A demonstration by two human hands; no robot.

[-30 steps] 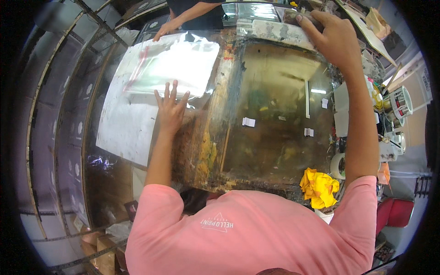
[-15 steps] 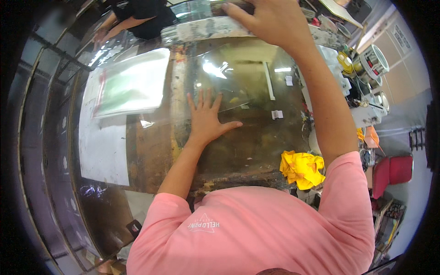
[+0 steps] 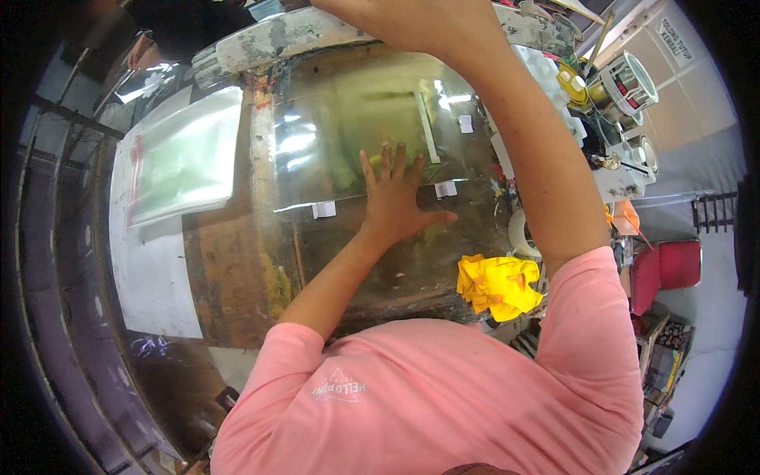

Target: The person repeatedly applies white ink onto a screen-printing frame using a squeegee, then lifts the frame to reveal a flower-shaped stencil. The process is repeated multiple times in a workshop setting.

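Note:
My left hand (image 3: 394, 207) lies palm down with fingers spread. Its fingers rest on the front part of a clear plastic sheet (image 3: 317, 170) on the dark, shiny table (image 3: 356, 265). Small white tabs sit along the sheet: one tab (image 3: 324, 210) left of the hand, another tab (image 3: 446, 189) right of it, and a third tab (image 3: 465, 124) farther back. My right hand (image 3: 419, 24) reaches across the far side, over a paint-stained pale bar (image 3: 277, 41). The top edge of the picture cuts off its fingers, so its grip is hidden.
A stack of clear sheets (image 3: 186, 158) lies on white paper (image 3: 150, 273) at the left. A crumpled yellow cloth (image 3: 499, 286) sits near my body. Cans (image 3: 625, 83) and white containers crowd the right side, with a red chair (image 3: 677, 264) beyond. Another person's hand (image 3: 142, 51) shows far left.
My left hand has moved right across the table. The clear sheet now lies with its front edge visible, and a tab shows left of the hand. The whole view has shifted a little.

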